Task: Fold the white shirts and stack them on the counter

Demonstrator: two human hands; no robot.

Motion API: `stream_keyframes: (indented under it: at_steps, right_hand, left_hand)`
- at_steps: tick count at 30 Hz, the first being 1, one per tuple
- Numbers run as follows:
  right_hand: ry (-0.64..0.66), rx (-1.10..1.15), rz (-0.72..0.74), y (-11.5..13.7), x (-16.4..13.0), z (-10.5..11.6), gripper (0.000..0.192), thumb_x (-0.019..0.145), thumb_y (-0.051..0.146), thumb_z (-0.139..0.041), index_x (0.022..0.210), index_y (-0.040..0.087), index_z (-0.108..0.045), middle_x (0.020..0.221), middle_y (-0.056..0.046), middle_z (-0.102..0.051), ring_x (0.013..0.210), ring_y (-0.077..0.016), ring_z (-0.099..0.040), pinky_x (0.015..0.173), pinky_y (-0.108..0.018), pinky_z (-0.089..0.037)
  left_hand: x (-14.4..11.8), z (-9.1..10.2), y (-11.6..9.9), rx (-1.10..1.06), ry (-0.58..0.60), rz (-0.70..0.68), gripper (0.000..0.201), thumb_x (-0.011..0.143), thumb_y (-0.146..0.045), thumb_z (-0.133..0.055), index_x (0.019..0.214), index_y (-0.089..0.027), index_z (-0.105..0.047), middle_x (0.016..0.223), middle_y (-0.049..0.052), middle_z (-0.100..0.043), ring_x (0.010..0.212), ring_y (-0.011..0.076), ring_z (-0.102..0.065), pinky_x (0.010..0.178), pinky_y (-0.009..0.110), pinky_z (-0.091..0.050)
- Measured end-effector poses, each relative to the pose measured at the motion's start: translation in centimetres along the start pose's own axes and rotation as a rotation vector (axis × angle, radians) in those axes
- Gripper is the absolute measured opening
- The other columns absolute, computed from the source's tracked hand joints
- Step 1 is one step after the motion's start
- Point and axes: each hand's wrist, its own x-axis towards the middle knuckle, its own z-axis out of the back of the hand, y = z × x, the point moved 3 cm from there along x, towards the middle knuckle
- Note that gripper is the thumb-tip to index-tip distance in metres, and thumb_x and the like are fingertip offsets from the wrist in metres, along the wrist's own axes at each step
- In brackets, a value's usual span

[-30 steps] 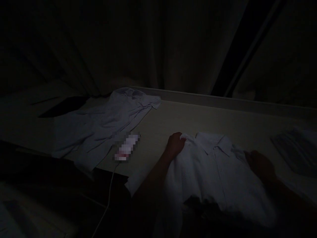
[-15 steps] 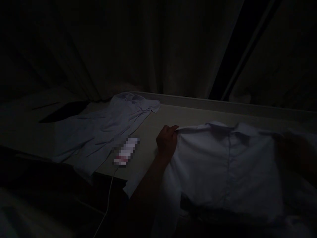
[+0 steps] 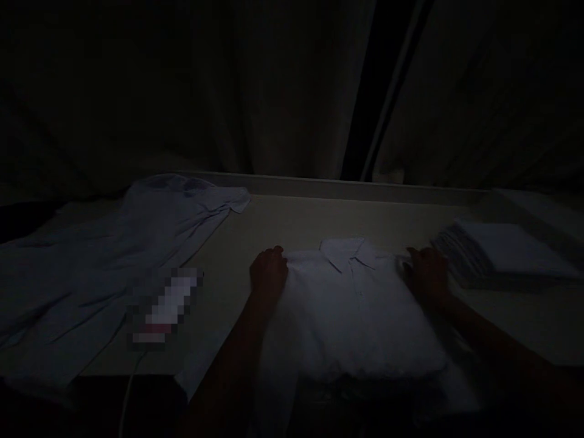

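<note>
Shirt (image 3: 360, 310), white and collared, lies flat on the bench (image 3: 292, 225) between my two hands, collar away from me and buttons up. I see my left hand (image 3: 268, 272) curled down on its left shoulder, fingers bent onto the cloth at the seam; in this dim light I cannot tell whether they pinch the fabric or just press it. My right hand (image 3: 426, 272) rests on the opposite shoulder, knuckles up and fingers bent over the edge of the cloth, and the same doubt applies there. The collar (image 3: 349, 250) sits about midway between the hands, a little beyond them. The lower part of the shirt runs back toward me and hangs off the near edge of the bench, under my forearms.

Just right of my right hand, nearly touching it, is a stack (image 3: 497, 252) of folded pale cloth. Well to the left of my left hand lies a second shirt (image 3: 118, 255), spread out loose and creased. Between it and my left hand, nearer to me, sits a blurred-out object (image 3: 166, 304) with a white cord (image 3: 130, 389) that drops off the bench. Beyond both hands hangs a dark curtain (image 3: 274, 91) behind the far rim.
</note>
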Motion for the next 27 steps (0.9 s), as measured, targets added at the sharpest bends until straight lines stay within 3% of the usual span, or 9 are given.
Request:
stream_keyframes:
  at_steps: [3,5,7,11,14,19,23,27]
  right_hand:
    - [0.053,0.150,0.145,1.4,-1.3,0.6,0.037,0.097,0.031,-0.038,0.128,0.016,-0.053,0.112,-0.015,-0.061,0.100,-0.0263,-0.056,0.087,-0.036,-0.040]
    - [0.084,0.241,0.171,2.5,-2.2,0.4,0.037,0.098,0.032,-0.036,0.126,0.017,-0.054,0.110,-0.013,-0.063,0.096,-0.0242,-0.059,0.083,-0.033,-0.043]
    - [0.076,0.271,0.156,3.4,-3.3,0.1,0.038,0.098,0.036,-0.038,0.126,0.017,-0.054,0.110,-0.013,-0.063,0.097,-0.0251,-0.060,0.082,-0.034,-0.045]
    - [0.036,0.294,0.188,4.2,-6.9,-0.5,0.040,0.096,0.039,-0.042,0.127,0.017,-0.053,0.118,-0.014,-0.062,0.105,-0.0265,-0.058,0.089,-0.038,-0.045]
    - [0.051,0.278,0.204,2.8,-10.0,-2.1,0.046,0.096,0.044,-0.039,0.131,0.017,-0.051,0.128,-0.016,-0.058,0.114,-0.0287,-0.055,0.095,-0.043,-0.043]
    - [0.067,0.234,0.145,-2.0,-12.9,-5.8,0.060,0.096,0.056,-0.032,0.142,0.019,-0.042,0.148,-0.013,-0.041,0.137,-0.0348,-0.034,0.105,-0.057,-0.034]
    - [0.077,0.314,0.090,-5.4,-12.3,-7.6,0.065,0.095,0.058,-0.030,0.145,0.018,-0.038,0.151,-0.011,-0.038,0.139,-0.0300,-0.034,0.110,-0.050,-0.034]
    - [0.072,0.386,0.121,-7.2,-9.7,-8.7,0.067,0.095,0.058,-0.027,0.147,0.016,-0.037,0.153,-0.011,-0.033,0.139,-0.0272,-0.033,0.114,-0.046,-0.030]
  left_hand:
    - [-0.5,0.0,-1.1,-0.030,0.110,0.021,0.040,0.090,-0.044,-0.042,0.119,-0.023,-0.059,0.099,0.010,-0.070,0.094,0.0242,-0.064,0.081,0.035,-0.045]
    - [-1.6,-0.6,-2.1,-0.046,0.230,-0.055,0.042,0.088,-0.049,-0.045,0.117,-0.022,-0.060,0.102,0.010,-0.070,0.097,0.0241,-0.064,0.084,0.035,-0.045]
    - [-3.1,-1.6,-2.9,-0.060,0.358,-0.173,0.051,0.085,-0.051,-0.048,0.124,-0.020,-0.058,0.119,0.012,-0.066,0.110,0.0246,-0.061,0.093,0.036,-0.043]
    - [-6.4,-3.7,-3.0,-0.040,0.511,-0.249,0.087,0.076,-0.074,-0.046,0.144,-0.022,-0.038,0.154,0.020,-0.030,0.141,0.0361,-0.030,0.108,0.050,-0.030]
    - [-8.0,-5.1,-2.4,0.015,0.486,-0.215,0.109,0.063,-0.087,-0.045,0.150,-0.024,-0.026,0.159,0.023,-0.009,0.145,0.0451,-0.007,0.108,0.065,-0.017]
    - [-7.4,-5.8,-0.9,0.041,0.458,-0.249,0.118,0.060,-0.091,-0.042,0.153,-0.025,-0.010,0.159,0.020,0.008,0.145,0.0422,0.011,0.111,0.064,-0.007]
    - [-5.3,-5.6,0.3,0.019,0.470,-0.300,0.121,0.058,-0.092,-0.043,0.153,-0.026,-0.009,0.159,0.019,0.008,0.145,0.0413,0.009,0.113,0.061,-0.005]
    - [-3.1,-6.1,0.6,-0.019,0.411,-0.369,0.113,0.063,-0.090,-0.039,0.153,-0.028,-0.011,0.161,0.016,0.004,0.147,0.0362,0.005,0.115,0.057,-0.005]
